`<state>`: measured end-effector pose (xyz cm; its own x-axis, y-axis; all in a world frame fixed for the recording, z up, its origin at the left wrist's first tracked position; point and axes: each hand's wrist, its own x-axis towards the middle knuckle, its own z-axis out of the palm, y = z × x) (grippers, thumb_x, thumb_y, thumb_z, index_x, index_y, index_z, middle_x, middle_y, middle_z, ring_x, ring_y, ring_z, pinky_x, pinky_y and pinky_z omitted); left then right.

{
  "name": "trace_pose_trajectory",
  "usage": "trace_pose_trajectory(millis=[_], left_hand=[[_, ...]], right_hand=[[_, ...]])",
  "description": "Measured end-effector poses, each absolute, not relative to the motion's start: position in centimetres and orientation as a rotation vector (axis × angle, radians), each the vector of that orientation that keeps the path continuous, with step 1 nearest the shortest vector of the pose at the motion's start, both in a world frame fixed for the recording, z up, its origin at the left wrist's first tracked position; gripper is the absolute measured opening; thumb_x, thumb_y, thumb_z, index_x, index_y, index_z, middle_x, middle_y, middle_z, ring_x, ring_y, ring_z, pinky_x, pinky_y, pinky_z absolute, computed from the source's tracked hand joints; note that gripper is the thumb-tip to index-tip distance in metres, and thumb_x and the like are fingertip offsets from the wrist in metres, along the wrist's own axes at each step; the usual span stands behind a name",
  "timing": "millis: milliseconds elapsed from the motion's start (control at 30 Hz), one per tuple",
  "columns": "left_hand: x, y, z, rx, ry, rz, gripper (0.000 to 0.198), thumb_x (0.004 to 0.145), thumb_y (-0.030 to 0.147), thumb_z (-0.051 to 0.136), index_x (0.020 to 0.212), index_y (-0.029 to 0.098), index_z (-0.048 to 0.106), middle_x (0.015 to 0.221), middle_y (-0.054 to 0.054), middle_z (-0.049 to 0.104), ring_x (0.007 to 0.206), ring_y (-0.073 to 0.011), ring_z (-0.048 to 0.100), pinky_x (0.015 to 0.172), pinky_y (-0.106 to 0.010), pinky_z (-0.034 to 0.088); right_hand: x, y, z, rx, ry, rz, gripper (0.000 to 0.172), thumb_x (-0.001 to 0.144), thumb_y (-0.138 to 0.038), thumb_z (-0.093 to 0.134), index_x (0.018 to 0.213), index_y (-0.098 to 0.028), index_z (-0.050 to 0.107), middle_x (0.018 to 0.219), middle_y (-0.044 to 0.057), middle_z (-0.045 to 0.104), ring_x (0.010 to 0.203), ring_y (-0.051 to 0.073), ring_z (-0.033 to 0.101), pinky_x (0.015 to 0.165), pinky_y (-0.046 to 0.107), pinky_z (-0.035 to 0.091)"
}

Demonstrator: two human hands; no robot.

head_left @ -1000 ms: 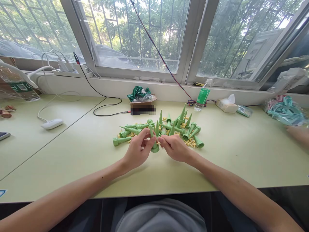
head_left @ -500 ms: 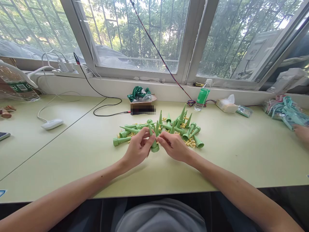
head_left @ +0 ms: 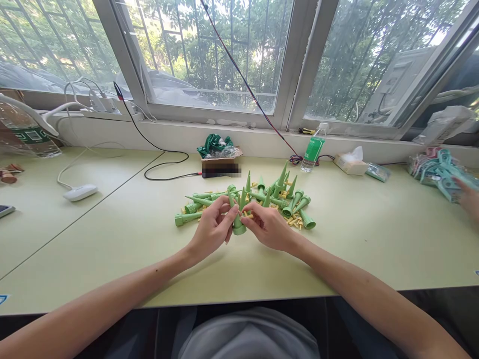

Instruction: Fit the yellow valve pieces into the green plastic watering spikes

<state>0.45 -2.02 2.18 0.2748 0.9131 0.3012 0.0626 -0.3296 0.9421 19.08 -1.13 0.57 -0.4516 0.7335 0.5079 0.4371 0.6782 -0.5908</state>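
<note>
My left hand (head_left: 212, 228) is closed around a green plastic watering spike (head_left: 239, 229), its point up and its wide capped end down. Between the thumb and fingers of my right hand (head_left: 272, 228) is a small yellow valve (head_left: 248, 215), held against or very close to the spike's side; whether it touches is hard to tell. Just beyond both hands lies a pile of similar green spikes (head_left: 307, 219), some standing, others on their sides. Small yellow valves (head_left: 298, 221) are scattered among them.
Behind the pile is a small cardboard box (head_left: 221, 162) with green plastic in it. A water bottle (head_left: 313, 149) and tissue pack (head_left: 351, 163) stand back right. Another person's hand (head_left: 469, 198) is by bagged pastel items (head_left: 447, 172). A white mouse (head_left: 81, 192) lies left.
The yellow valve in my right fingers now shows clearly beside the spike. My hands have barely moved. At the far right the other person's hand has risen a little.
</note>
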Motion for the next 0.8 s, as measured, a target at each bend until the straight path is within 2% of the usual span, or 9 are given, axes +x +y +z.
trace_pose_trajectory(millis=[233,633,800], left_hand=[[0.41,-2.05,2.14,1.643,0.918,1.172,0.025,0.097,0.042,0.055,0.089,0.020,0.049,0.065,0.007,0.053,0.032,-0.0015,0.043,0.031,-0.015,0.033],[0.44,-2.04,2.15,1.637,0.926,1.155,0.025,0.097,0.042,0.055,0.089,0.020,0.049,0.065,0.007,0.054,0.031,-0.0018,0.043,0.030,-0.016,0.031],[0.40,-2.08,2.14,1.639,0.928,1.147,0.024,0.098,0.041,0.055,0.090,0.020,0.048,0.066,0.007,0.055,0.032,-0.0017,0.043,0.031,-0.015,0.032]], right_hand=[[19.15,-0.82,0.38,-0.924,-2.110,0.479,0.018,0.100,-0.036,0.051,0.094,-0.019,0.056,0.057,-0.008,0.044,0.049,0.009,0.035,0.055,0.022,0.030],[19.29,-1.03,0.72,-0.887,-2.140,0.514,0.015,0.099,-0.033,0.053,0.098,-0.019,0.057,0.056,-0.007,0.047,0.048,0.010,0.037,0.054,0.022,0.032],[19.27,-1.04,0.91,-0.912,-2.138,0.529,0.015,0.100,-0.032,0.050,0.093,-0.020,0.055,0.056,-0.008,0.045,0.048,0.010,0.036,0.054,0.022,0.031]])
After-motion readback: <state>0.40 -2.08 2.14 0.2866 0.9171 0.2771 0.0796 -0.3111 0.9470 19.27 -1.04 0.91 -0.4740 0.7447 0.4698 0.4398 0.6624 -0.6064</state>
